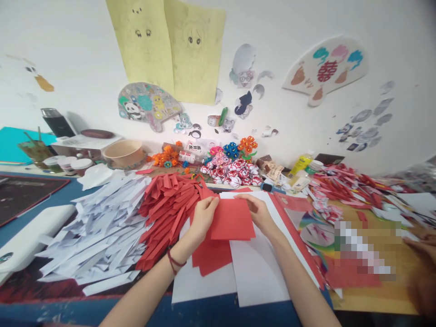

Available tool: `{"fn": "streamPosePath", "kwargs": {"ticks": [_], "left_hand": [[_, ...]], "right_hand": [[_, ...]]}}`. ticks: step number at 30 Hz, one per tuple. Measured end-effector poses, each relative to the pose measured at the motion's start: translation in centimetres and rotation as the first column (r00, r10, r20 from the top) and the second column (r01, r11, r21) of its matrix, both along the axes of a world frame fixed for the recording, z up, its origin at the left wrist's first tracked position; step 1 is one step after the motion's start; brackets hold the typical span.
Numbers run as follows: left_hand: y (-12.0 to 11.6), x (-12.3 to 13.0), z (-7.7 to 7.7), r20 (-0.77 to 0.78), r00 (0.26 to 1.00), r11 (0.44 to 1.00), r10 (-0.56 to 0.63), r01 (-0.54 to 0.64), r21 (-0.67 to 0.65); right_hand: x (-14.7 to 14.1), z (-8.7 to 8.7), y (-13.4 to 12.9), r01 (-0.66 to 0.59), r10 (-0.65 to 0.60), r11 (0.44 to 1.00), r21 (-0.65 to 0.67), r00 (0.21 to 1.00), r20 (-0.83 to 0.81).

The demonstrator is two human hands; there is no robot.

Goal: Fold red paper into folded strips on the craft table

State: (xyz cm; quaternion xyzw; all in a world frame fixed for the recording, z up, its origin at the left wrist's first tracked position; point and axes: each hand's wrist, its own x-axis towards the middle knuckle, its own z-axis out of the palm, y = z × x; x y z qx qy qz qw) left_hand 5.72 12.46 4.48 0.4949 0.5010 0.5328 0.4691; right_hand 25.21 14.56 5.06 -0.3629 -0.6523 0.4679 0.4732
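Observation:
Square red paper sheets [233, 222], slightly out of line at the bottom edge, are held up between my two hands. My left hand [205, 215] pinches their left side, thumb on top. At the upper right edge, my right hand [256, 210] grips the sheets with bent fingers. Beneath them lie more red sheets [211, 259] on white paper [262, 277]. To the left of my left hand is a pile of folded red paper strips [166, 204], and beyond it a pile of folded white strips [102, 227].
Red-and-white paper flowers [235, 172] stand at the back by the wall. A round tan container [123, 152] and lidded cups sit back left. On the right are loose red strips [347, 181] and another person's blurred hand [422, 254]. A white oblong case [37, 234] lies far left.

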Motion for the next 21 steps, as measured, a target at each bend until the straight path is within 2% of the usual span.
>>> {"fn": "streamPosePath", "kwargs": {"ticks": [4, 7, 11, 16, 21], "left_hand": [[-0.06, 0.1, -0.09, -0.147, 0.989, 0.996, -0.018, 0.03, 0.085], [-0.17, 0.27, -0.11, -0.201, 0.977, 0.994, -0.065, 0.082, 0.076], [-0.39, 0.46, 0.0, -0.136, 0.984, 0.993, -0.113, 0.116, 0.009], [-0.6, 0.5, 0.26, -0.028, 0.993, 0.992, -0.119, 0.117, -0.049], [-0.6, 0.53, 0.21, 0.01, 0.994, 0.99, -0.107, 0.108, -0.093]], "right_hand": [[0.01, -0.01, 0.27, 0.063, -0.063, 0.998, -0.003, 0.998, 0.024], [0.17, 0.35, 0.33, 0.094, -0.094, 0.996, 0.001, 0.995, 0.015], [0.28, 0.4, 0.42, 0.111, -0.111, 0.994, 0.02, 0.994, 0.008], [0.16, -0.19, 0.51, 0.126, -0.126, 0.992, 0.015, 0.992, 0.024], [0.21, 0.1, 0.33, 0.11, -0.114, 0.99, 0.084, 0.993, 0.044]]}}
